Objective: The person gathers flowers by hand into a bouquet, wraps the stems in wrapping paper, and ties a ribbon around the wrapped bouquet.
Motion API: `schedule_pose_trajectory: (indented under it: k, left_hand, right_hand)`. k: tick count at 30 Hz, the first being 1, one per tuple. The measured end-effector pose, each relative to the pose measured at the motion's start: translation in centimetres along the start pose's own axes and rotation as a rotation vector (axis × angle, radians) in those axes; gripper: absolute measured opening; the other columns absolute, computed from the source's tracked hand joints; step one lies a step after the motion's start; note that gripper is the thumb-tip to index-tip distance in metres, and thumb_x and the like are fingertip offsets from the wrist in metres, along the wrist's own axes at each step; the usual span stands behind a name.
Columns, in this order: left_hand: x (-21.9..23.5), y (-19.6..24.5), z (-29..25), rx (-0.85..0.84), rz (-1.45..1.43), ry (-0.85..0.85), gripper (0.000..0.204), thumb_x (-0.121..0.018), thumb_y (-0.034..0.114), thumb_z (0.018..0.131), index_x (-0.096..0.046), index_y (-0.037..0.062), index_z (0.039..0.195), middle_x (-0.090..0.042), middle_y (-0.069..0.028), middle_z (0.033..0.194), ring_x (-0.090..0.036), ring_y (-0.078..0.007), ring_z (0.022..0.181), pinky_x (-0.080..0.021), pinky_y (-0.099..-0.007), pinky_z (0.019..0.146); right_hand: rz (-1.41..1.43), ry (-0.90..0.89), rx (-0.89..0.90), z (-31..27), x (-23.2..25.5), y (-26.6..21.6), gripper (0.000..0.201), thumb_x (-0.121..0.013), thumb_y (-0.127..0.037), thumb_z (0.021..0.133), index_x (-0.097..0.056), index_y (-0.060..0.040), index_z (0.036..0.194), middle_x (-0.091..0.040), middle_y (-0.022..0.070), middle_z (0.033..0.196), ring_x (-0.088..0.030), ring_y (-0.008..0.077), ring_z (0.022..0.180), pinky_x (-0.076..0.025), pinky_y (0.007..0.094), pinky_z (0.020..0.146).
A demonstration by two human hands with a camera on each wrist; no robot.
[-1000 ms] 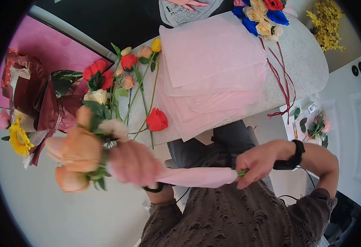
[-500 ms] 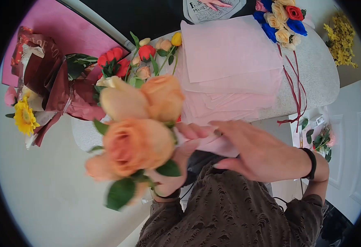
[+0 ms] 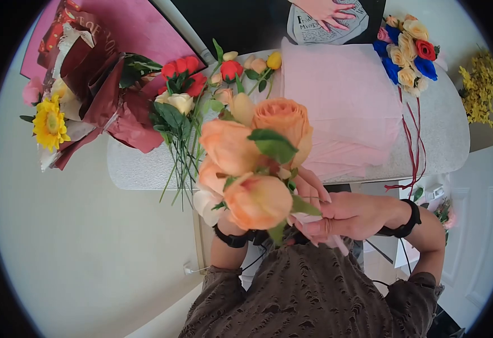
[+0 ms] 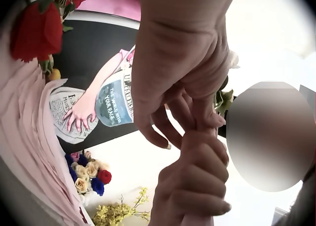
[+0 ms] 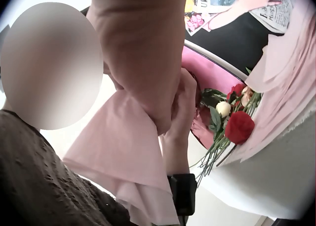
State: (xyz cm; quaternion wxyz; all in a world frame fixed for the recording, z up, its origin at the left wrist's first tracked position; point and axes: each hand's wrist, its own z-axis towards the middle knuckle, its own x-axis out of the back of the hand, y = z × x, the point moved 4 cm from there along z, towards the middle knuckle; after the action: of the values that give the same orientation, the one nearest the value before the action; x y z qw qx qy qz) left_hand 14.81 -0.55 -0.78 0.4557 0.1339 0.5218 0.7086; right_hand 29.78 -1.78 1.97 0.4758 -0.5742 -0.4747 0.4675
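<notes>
A bouquet of peach roses with green leaves faces the head camera, its blooms hiding most of my left hand. Pink wrapping paper surrounds the stems and flares out below the hands in the right wrist view. My right hand grips the wrapped stems, fingers curled in a fist in the left wrist view. Just above that fist, the left fingers bend around the bouquet's neck. A cream bloom shows at the bouquet's left edge.
Pink paper sheets lie stacked on the pale table. Loose flowers, including a red rose, lie left of them. Further left is a maroon-wrapped bouquet. Dark red ribbons hang over the edge by a blue-and-cream bouquet.
The bouquet has swung from lying sideways at the left to the middle, blooms toward the head camera. My right hand has moved from the stem ends up beside the left. The head view has shifted.
</notes>
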Motion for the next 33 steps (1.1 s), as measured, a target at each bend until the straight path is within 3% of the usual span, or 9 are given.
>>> schedule_pose_trajectory:
  k: [1,4,5,6,9,19,21,28,33]
  left_hand:
    - [-0.1,0.0,0.2,-0.076,0.001,-0.100,0.040,-0.053,0.039,0.093,-0.062,0.0000,0.095,-0.065,-0.0113,0.101,-0.059,-0.0272,0.109,-0.047,-0.0403,0.095]
    - [-1.4,1.4,-0.9,-0.088,0.073,0.225,0.026,-0.059,0.027,0.092,-0.056,0.0017,0.095,-0.062,-0.0102,0.094,-0.062,-0.0283,0.104,-0.047,-0.0434,0.097]
    - [-1.5,2.0,-1.0,-0.115,0.020,0.392,0.021,-0.061,0.022,0.092,-0.053,0.0025,0.094,-0.060,-0.0099,0.094,-0.063,-0.0284,0.102,-0.047,-0.0442,0.099]
    - [-1.9,2.4,-1.0,-0.054,0.001,0.554,0.019,-0.069,0.011,0.091,-0.050,0.0073,0.093,-0.062,-0.0117,0.087,-0.068,-0.0375,0.089,-0.046,-0.0635,0.094]
    - [-2.7,3.7,-0.7,-0.169,0.241,0.658,0.023,-0.070,0.014,0.092,-0.049,0.0048,0.097,-0.060,-0.0114,0.088,-0.068,-0.0365,0.089,-0.054,-0.0583,0.086]
    - [-2.2,4.4,-2.4,-0.358,0.428,0.963,0.032,-0.067,0.022,0.095,-0.048,-0.0010,0.108,-0.057,-0.0112,0.096,-0.068,-0.0376,0.090,-0.058,-0.0571,0.080]
    - [-2.3,4.4,-2.3,-0.419,0.360,0.984,0.023,-0.062,0.013,0.097,-0.048,-0.0018,0.107,-0.058,-0.0159,0.098,-0.066,-0.0386,0.093,-0.055,-0.0561,0.087]
    - [-2.6,4.3,-3.0,-0.497,0.417,0.992,0.027,-0.060,0.016,0.099,-0.045,-0.0011,0.113,-0.054,-0.0125,0.103,-0.067,-0.0340,0.096,-0.059,-0.0575,0.081]
    - [-3.5,4.2,-3.1,-0.510,0.448,1.019,0.028,-0.060,0.016,0.098,-0.044,-0.0006,0.114,-0.054,-0.0127,0.104,-0.066,-0.0333,0.095,-0.060,-0.0567,0.081]
  right_hand:
    - [-0.006,0.000,0.000,0.1,0.1,0.1,0.031,-0.040,-0.030,0.108,-0.045,-0.0009,0.119,-0.057,0.0137,0.087,-0.062,0.0169,0.080,-0.047,0.0325,0.071]
    - [0.072,0.074,-0.001,0.1,0.4,0.6,0.033,-0.044,-0.031,0.106,-0.045,-0.0006,0.120,-0.056,0.0154,0.086,-0.061,0.0250,0.079,-0.047,0.0348,0.072]
    - [-0.158,0.185,0.072,-0.1,0.7,0.5,0.034,-0.047,-0.030,0.105,-0.045,-0.0003,0.120,-0.057,0.0170,0.088,-0.061,0.0299,0.080,-0.048,0.0365,0.073]
    - [-0.388,0.291,0.143,-0.3,0.9,0.2,0.034,-0.051,-0.029,0.103,-0.045,0.0000,0.120,-0.058,0.0185,0.090,-0.061,0.0348,0.082,-0.049,0.0382,0.073]
    - [-0.452,0.435,-0.072,-1.2,0.7,-0.4,0.039,-0.060,-0.021,0.098,-0.043,0.0016,0.125,-0.060,0.0227,0.099,-0.060,0.0421,0.087,-0.050,0.0410,0.076]
    - [-1.234,1.047,0.134,-5.2,-1.2,-2.0,0.025,-0.069,0.002,0.080,-0.063,0.0025,0.105,-0.067,0.0149,0.094,-0.066,0.0338,0.081,-0.054,0.0384,0.070]
    - [-1.204,1.272,0.116,-5.8,-1.5,-1.9,0.023,-0.073,0.000,0.079,-0.065,0.0026,0.100,-0.067,0.0138,0.089,-0.066,0.0302,0.079,-0.054,0.0351,0.069]
    - [-0.341,1.383,0.085,-4.0,-1.7,2.3,0.027,-0.075,-0.001,0.083,-0.063,0.0001,0.107,-0.067,0.0095,0.096,-0.065,0.0180,0.081,-0.052,0.0289,0.072]
    - [0.224,1.339,0.340,-3.5,-1.3,4.5,0.030,-0.071,0.002,0.087,-0.059,0.0009,0.114,-0.064,0.0067,0.106,-0.061,0.0120,0.092,-0.049,0.0268,0.082]
